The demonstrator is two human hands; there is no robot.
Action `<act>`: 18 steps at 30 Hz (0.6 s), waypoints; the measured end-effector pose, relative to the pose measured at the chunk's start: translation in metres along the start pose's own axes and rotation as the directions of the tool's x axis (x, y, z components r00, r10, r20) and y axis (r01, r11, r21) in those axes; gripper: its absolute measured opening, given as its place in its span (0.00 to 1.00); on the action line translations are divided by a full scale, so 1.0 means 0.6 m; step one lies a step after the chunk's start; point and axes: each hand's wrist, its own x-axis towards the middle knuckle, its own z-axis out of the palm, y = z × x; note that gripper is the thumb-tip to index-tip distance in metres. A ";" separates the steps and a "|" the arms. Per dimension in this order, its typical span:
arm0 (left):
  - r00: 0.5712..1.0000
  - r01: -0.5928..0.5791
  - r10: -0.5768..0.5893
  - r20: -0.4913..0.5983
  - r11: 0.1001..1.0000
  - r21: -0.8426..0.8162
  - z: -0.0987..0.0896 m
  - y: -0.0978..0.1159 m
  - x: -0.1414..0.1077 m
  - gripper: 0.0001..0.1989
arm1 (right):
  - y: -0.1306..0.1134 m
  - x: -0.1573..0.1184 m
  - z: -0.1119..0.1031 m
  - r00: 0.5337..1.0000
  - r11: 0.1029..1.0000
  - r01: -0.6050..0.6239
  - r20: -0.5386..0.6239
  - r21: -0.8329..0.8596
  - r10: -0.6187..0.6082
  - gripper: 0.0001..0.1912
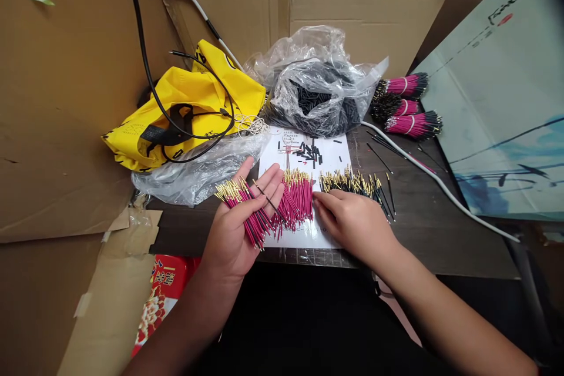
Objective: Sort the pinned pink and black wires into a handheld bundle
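Note:
My left hand (233, 232), palm up, holds a bundle of pink wires (254, 224) with gold pin ends under its thumb. A single black wire (267, 197) with a gold end lies across its fingers. On the white paper (291, 239) next to it is a row of pink gold-tipped wires (297, 200). My right hand (355, 217) has its fingers closed in a pinch at the right edge of that row; whatever is between the fingertips is hidden. Behind it lies a pile of black gold-tipped wires (352, 181), partly covered by the hand.
Short black sleeves (312, 153) are scattered on the paper, before a see-through bag (317, 100) full of black pieces. A yellow bag (185, 106) with a black cable (141, 53) lies left. Tied wire bundles (412, 123) and a white cable (409, 155) lie right. Cardboard (365, 23) walls the back.

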 end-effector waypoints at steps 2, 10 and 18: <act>1.000 0.003 -0.003 -0.005 1.000 0.003 0.003 -0.001 0.000 0.40 | 0.001 -0.001 0.001 0.999 0.999 0.033 -0.003 -0.014 -0.033 0.17; 1.000 0.016 -0.016 -0.010 1.000 0.005 0.014 -0.005 -0.004 0.41 | 0.018 -0.001 -0.005 0.999 0.999 0.013 -0.044 -0.051 -0.015 0.14; 0.999 0.033 -0.033 0.016 0.999 0.013 0.028 -0.017 -0.009 0.41 | -0.036 0.008 -0.037 0.997 0.736 0.054 -0.002 0.675 -0.072 0.17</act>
